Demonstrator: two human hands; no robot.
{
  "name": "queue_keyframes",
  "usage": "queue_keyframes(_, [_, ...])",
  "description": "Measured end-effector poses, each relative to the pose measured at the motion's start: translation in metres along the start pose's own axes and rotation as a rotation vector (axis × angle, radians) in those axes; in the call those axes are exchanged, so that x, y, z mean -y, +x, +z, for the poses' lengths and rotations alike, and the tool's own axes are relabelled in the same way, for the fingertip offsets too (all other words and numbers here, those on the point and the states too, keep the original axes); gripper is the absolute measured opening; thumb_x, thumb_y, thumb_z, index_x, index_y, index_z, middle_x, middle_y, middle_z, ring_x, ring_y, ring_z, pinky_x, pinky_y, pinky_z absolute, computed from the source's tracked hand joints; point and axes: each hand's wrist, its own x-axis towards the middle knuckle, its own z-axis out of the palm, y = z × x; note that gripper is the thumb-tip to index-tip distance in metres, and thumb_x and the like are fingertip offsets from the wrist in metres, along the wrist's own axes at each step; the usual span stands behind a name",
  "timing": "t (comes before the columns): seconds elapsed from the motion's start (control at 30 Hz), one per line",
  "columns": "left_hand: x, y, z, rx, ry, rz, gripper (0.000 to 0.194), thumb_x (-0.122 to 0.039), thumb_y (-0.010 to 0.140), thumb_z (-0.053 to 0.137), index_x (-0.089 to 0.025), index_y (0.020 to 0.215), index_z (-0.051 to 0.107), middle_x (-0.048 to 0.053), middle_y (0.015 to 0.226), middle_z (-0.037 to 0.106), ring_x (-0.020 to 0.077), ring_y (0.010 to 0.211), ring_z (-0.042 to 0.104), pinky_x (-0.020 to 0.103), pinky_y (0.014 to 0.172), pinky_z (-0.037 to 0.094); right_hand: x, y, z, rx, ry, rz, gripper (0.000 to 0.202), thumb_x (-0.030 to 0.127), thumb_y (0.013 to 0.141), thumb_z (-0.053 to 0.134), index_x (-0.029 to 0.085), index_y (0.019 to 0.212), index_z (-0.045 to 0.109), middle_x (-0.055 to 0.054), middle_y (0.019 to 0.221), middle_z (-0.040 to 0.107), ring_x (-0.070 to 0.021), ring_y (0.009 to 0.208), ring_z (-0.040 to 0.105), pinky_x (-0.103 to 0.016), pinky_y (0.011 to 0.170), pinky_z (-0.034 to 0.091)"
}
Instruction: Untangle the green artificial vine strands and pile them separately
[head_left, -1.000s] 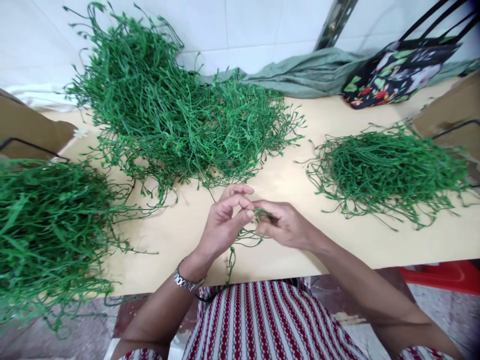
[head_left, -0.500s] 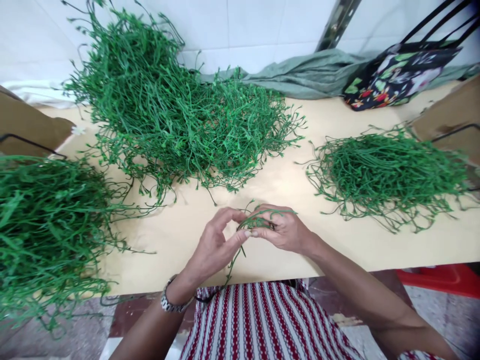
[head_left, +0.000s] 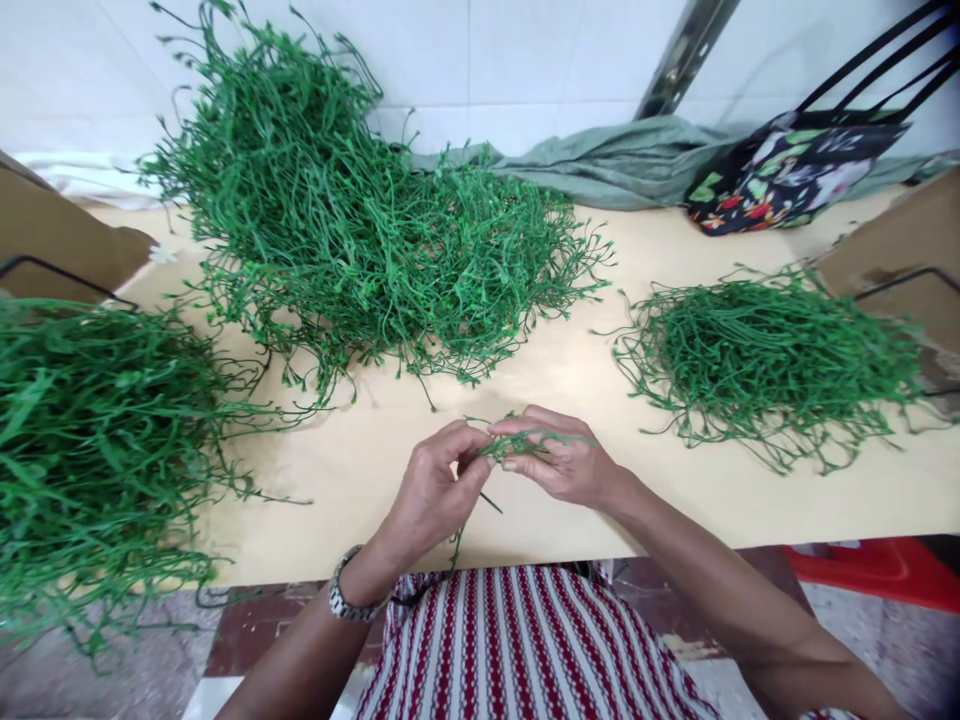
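Thin green stems run between my two hands near the table's front edge. My left hand, with a metal watch on the wrist, pinches their left part between thumb and fingers. My right hand is closed round the same stems, its thumb close to the left fingertips. One stem hangs below the left fingers towards the striped garment. Beyond the hands lies a large tangled heap of green stems with small buds. A smaller heap is on the right.
Another heap of green stems overhangs the front edge of the pale table at left. Cardboard boxes stand at both sides. A floral bag and a grey-green cloth lie along the wall. Something red is below at right.
My left thumb and fingers have come together on the stems, where they were wider apart. The stem ends below the left hand have shifted. The camera view has moved slightly.
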Motion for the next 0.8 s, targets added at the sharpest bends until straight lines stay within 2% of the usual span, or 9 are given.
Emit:
queue_keyframes(0.1, [0.0010, 0.0009, -0.0004, 0.035, -0.077, -0.002, 0.011, -0.011, 0.074, 0.053, -0.016, 0.069, 0.061, -0.001, 0.062, 0.048, 0.0119, 0.061, 0.045, 0.024, 0.059, 0.036, -0.0002, 0.0012, 0.0000, 0.045, 0.014, -0.024, 0.026, 0.026, 0.086, 0.050, 0.016, 0.110, 0.054, -0.005, 0.080, 0.061, -0.0134, 0.072, 0.054, -0.026, 0.064, 0.047])
queue_keyframes(0.2, [0.0020, 0.0008, 0.0017, -0.055, -0.064, 0.068, 0.011, -0.010, 0.073, 0.056, -0.018, 0.072, 0.063, 0.003, 0.076, 0.051, 0.0153, 0.075, 0.050, 0.027, 0.069, 0.039, -0.0010, 0.0022, 0.0007, 0.063, 0.011, -0.015, 0.017, 0.023, 0.087, 0.048, 0.017, 0.099, 0.058, -0.007, 0.085, 0.061, -0.0147, 0.077, 0.052, -0.027, 0.065, 0.047])
queue_keyframes(0.3, [0.0023, -0.0007, 0.0050, -0.114, -0.003, 0.145, 0.013, -0.009, 0.072, 0.056, -0.020, 0.076, 0.063, 0.007, 0.092, 0.055, 0.0198, 0.090, 0.051, 0.032, 0.080, 0.039, -0.0025, 0.0023, 0.0019, 0.056, -0.015, -0.006, 0.014, 0.024, 0.088, 0.046, 0.018, 0.088, 0.058, -0.007, 0.088, 0.060, -0.0177, 0.090, 0.050, -0.032, 0.075, 0.046])
queue_keyframes(0.4, [0.0019, -0.0021, 0.0068, -0.079, 0.000, 0.154, 0.013, -0.009, 0.074, 0.054, -0.020, 0.078, 0.062, 0.006, 0.082, 0.059, 0.0199, 0.084, 0.053, 0.033, 0.078, 0.039, -0.0036, 0.0018, 0.0033, 0.032, -0.070, 0.005, 0.017, 0.028, 0.088, 0.044, 0.018, 0.086, 0.057, -0.009, 0.096, 0.058, -0.0215, 0.103, 0.046, -0.041, 0.086, 0.040])
queue_keyframes(0.47, [0.0017, -0.0024, 0.0070, -0.058, -0.029, 0.106, 0.011, -0.011, 0.076, 0.053, -0.019, 0.078, 0.061, 0.004, 0.074, 0.059, 0.0175, 0.075, 0.052, 0.030, 0.071, 0.039, -0.0035, 0.0012, 0.0044, 0.037, -0.060, 0.020, 0.020, 0.029, 0.090, 0.041, 0.017, 0.084, 0.055, -0.009, 0.094, 0.058, -0.0205, 0.096, 0.050, -0.040, 0.084, 0.040])
queue_keyframes(0.6, [0.0031, -0.0008, 0.0065, -0.002, -0.195, -0.072, 0.006, -0.018, 0.077, 0.054, -0.016, 0.074, 0.058, -0.001, 0.060, 0.051, 0.0107, 0.055, 0.045, 0.022, 0.053, 0.034, -0.0014, 0.0008, 0.0067, 0.061, 0.059, 0.066, 0.027, 0.028, 0.092, 0.033, 0.017, 0.075, 0.051, -0.004, 0.071, 0.056, -0.0131, 0.067, 0.051, -0.026, 0.063, 0.043])
queue_keyframes(0.7, [0.0047, 0.0021, 0.0063, 0.033, -0.366, -0.185, 0.009, -0.022, 0.077, 0.055, -0.015, 0.072, 0.056, -0.004, 0.053, 0.043, 0.0068, 0.046, 0.034, 0.020, 0.045, 0.027, 0.0008, 0.0022, 0.0073, 0.092, 0.127, 0.147, 0.029, 0.029, 0.092, 0.034, 0.016, 0.074, 0.051, -0.003, 0.069, 0.053, -0.0103, 0.060, 0.049, -0.022, 0.055, 0.040])
queue_keyframes(0.8, [0.0057, 0.0050, 0.0051, 0.052, -0.391, -0.213, 0.010, -0.022, 0.076, 0.056, -0.014, 0.071, 0.055, -0.004, 0.054, 0.043, 0.0062, 0.047, 0.032, 0.019, 0.046, 0.027, 0.0017, 0.0045, 0.0070, 0.088, 0.192, 0.175, 0.031, 0.032, 0.092, 0.035, 0.015, 0.071, 0.050, -0.003, 0.070, 0.051, -0.0106, 0.062, 0.049, -0.023, 0.056, 0.040])
